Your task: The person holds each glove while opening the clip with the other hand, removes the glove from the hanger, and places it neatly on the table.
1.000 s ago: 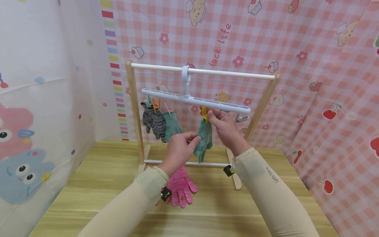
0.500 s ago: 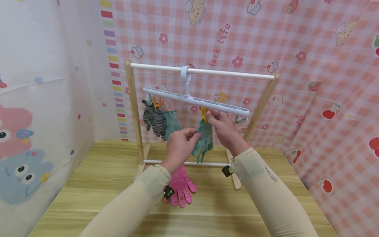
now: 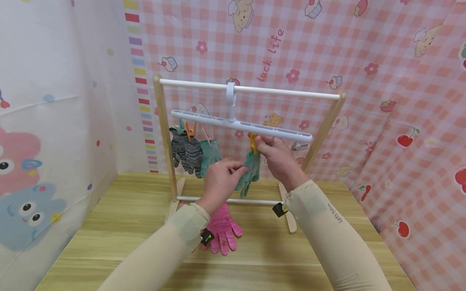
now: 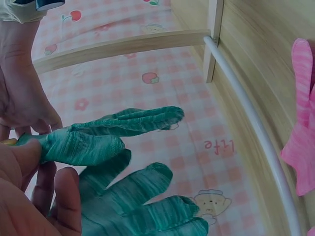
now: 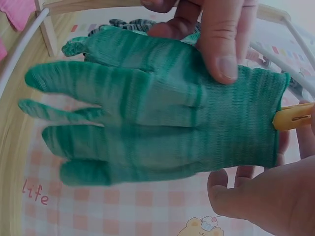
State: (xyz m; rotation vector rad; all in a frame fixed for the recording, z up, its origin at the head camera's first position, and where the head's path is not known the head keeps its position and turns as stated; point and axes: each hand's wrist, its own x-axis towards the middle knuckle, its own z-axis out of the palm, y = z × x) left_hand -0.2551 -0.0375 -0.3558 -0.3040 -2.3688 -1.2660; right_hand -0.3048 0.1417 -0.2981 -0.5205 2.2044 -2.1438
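A green striped glove (image 3: 251,171) hangs fingers down from the white hanger (image 3: 273,131), its cuff in a yellow clothespin (image 3: 253,142). My left hand (image 3: 222,178) pinches the glove's edge near the cuff, thumb on the fabric in the right wrist view. At the cuff end, my right hand (image 3: 278,159) holds the yellow clothespin (image 5: 290,117), its other fingers behind the cuff. Left of these, a second green glove (image 3: 210,155) hangs from a pink clothespin (image 3: 206,136). Grey-black striped gloves (image 3: 193,155) hang by an orange clothespin (image 3: 190,130) at the far left.
A wooden rack with a white top rail (image 3: 284,91) carries the hanger. A grey clip (image 3: 300,146) hangs at the hanger's right end. A pink glove (image 3: 222,230) lies on the wooden table (image 3: 255,270) below my left forearm. Patterned cloth (image 3: 309,40) stands behind.
The hanger has swung and shifted slightly, its right end moving right. The yellow clothespin and green glove moved a little with it. Both hands stay at nearly the same place.
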